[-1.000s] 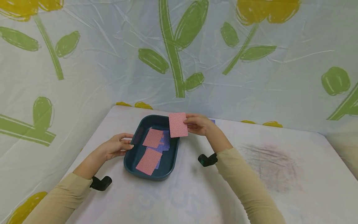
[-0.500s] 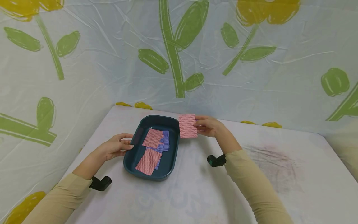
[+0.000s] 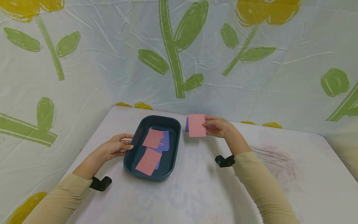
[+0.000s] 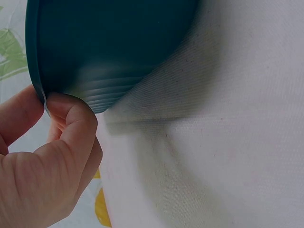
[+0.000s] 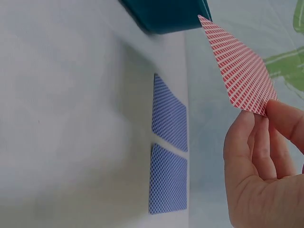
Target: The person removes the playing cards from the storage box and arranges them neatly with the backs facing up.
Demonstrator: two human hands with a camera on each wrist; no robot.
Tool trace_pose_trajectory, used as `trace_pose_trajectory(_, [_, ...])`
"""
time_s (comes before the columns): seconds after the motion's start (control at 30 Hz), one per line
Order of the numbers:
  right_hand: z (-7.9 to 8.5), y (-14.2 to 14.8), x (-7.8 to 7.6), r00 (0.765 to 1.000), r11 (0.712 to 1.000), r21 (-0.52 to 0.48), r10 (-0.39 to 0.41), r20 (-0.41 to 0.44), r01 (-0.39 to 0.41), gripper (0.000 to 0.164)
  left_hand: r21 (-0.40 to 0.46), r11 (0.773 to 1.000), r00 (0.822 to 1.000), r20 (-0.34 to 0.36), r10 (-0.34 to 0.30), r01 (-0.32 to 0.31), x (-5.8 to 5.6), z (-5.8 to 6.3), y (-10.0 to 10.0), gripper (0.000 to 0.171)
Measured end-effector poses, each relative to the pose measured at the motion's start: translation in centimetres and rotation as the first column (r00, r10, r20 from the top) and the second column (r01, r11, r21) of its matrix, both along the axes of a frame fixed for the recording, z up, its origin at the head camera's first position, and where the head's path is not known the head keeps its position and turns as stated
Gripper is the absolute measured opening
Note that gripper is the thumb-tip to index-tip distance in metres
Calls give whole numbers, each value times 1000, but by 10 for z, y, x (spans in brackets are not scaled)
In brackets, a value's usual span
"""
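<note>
Hands: two, bare, set well apart. Left hand (image 3: 118,145), thumb and fingers pinching the left rim of the tray. Right hand (image 3: 218,127), thumb and fingers pinching the right edge of a rectangular red-and-white patterned card (image 3: 197,125).

Container: one deep, dark teal tray (image 3: 167,162), smooth-faced, oblong with rounded corners and a thin rim; parallel ridges show low on its outside in the left wrist view.

Contents: two rectangular red-and-white patterned cards, one far (image 3: 152,138) and one near (image 3: 149,161), lying over blue-and-white patterned cards (image 3: 166,142). The blue ones are partly covered; their exact number cannot be told.

Held item: the gripped card is thin and flat with a fine repeating pattern, raised above the tabletop (image 3: 201,189), to the right of the tray and apart from it, and just left of the right hand.

Loose items: two blue-checked cards, one nearer the tray (image 5: 169,116) and one farther right (image 5: 168,179), flat by the tabletop's far edge with a narrow gap between them. In the head view the held card and right hand partly hide them.

Surroundings: pale, cloth-like tabletop, a dark smudge (image 3: 277,161) on its right; creased whitish sheet (image 3: 112,37) behind, printed with green leaves and yellow flowers.
</note>
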State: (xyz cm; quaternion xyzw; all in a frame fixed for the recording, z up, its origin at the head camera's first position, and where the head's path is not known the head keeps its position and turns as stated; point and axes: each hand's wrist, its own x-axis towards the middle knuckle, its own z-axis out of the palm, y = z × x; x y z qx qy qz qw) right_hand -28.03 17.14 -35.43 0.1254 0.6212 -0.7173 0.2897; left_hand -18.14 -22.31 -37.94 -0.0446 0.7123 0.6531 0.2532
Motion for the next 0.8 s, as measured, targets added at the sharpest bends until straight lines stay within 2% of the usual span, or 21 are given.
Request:
trace_pose_trajectory(0.27, [0,13,-1,1000,1000,6,-25,1,25,62,-4,1000,1000,13,17,-17,-1,-3,-1,57])
trace_pose_trajectory(0.6, [-3,34,-4,999,999,-4,-48,11,48,65,8,1000,1000,3,5,-5,-1,-4,-2,56])
trace_pose_trajectory(0.8, [-5,48,-7,995,996,4,-86,42,86,66,5,1000,1000,1,6,-6,-2,-4,-2,57])
